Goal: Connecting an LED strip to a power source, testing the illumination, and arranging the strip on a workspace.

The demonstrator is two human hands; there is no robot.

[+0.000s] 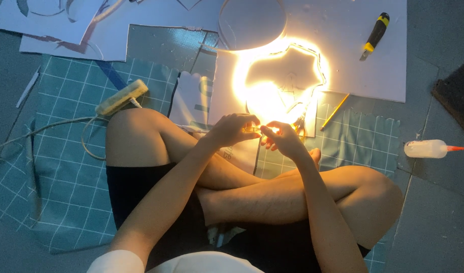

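Bare arms come down from short white sleeves (116, 262), just the cuff edges showing at the bottom of the view. Black shorts (141, 197) cover the thighs, ending above bare knees. Legs are bare, and a bare foot (315, 155) shows its toes. Left hand (232, 129) and right hand (282, 139) wear no gloves, rings or watch.
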